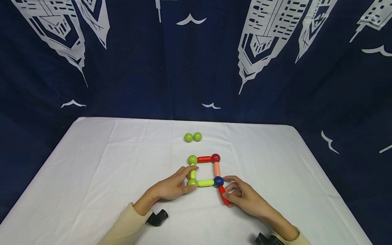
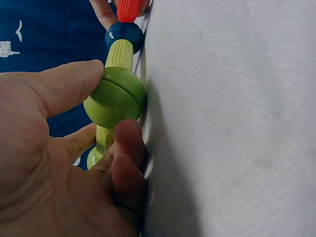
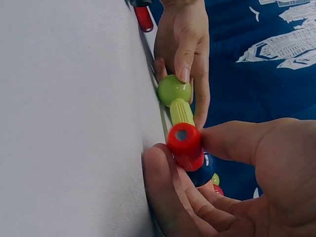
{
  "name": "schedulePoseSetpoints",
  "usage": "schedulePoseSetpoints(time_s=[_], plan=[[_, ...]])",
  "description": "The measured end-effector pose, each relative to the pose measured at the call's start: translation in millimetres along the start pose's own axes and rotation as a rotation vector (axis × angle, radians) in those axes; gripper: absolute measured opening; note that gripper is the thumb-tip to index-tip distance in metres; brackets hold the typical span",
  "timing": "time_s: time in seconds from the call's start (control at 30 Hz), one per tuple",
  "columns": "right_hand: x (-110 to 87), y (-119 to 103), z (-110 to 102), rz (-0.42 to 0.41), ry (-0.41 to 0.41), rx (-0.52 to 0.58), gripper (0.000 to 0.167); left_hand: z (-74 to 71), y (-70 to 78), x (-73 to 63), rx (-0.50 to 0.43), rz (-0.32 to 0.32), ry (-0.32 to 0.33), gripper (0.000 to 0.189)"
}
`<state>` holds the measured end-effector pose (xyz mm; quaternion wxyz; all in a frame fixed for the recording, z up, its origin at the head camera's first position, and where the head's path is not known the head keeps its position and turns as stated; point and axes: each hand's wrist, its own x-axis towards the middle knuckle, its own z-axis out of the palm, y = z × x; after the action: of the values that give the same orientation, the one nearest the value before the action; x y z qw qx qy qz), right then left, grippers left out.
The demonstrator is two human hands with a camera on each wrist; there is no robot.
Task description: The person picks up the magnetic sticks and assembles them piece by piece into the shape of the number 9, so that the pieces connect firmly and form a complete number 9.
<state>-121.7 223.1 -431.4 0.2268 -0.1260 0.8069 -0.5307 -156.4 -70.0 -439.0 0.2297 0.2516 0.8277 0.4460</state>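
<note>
A square of magnetic rods and balls lies on the white cloth. Its near left corner is a green ball (image 1: 192,183), which my left hand (image 1: 172,186) grips between thumb and fingers; the index finger reaches over the left yellow-green rod (image 1: 192,174). My right hand (image 1: 246,198) pinches a red rod (image 3: 183,143) that meets the blue ball (image 1: 218,181) at the near right corner and slants toward me. Another yellow-green rod (image 1: 206,183) joins these two corners. At the far side are a green ball (image 1: 192,159), a red rod (image 1: 204,159), a dark red ball (image 1: 215,158) and a salmon rod (image 1: 216,169).
Two loose green balls, one left (image 1: 188,137) and one right (image 1: 197,136), sit beyond the square. Another red rod (image 3: 144,19) lies near my left wrist, mostly hidden in the head view. A navy patterned curtain (image 1: 196,68) hangs behind the table's far edge.
</note>
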Motion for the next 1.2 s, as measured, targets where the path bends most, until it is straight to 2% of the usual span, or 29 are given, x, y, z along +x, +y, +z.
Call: schedulePoseSetpoints(time_s=[0.43,0.87,1.2], plan=[[4.7,1.1,-0.5,-0.045,-0.037,-0.028,0.063,-0.3,1.0,-0.4,-0.013,-0.008,0.001,0.062],[6.8,1.8,0.5,-0.056,-0.031,-0.084,0.063,-0.7,1.6,-0.6,-0.007,-0.001,0.006,0.062],[8.7,0.3,0.4,-0.048,-0.024,-0.042,0.056,-0.9,1.6,-1.6,-0.018,-0.001,0.007,0.062]])
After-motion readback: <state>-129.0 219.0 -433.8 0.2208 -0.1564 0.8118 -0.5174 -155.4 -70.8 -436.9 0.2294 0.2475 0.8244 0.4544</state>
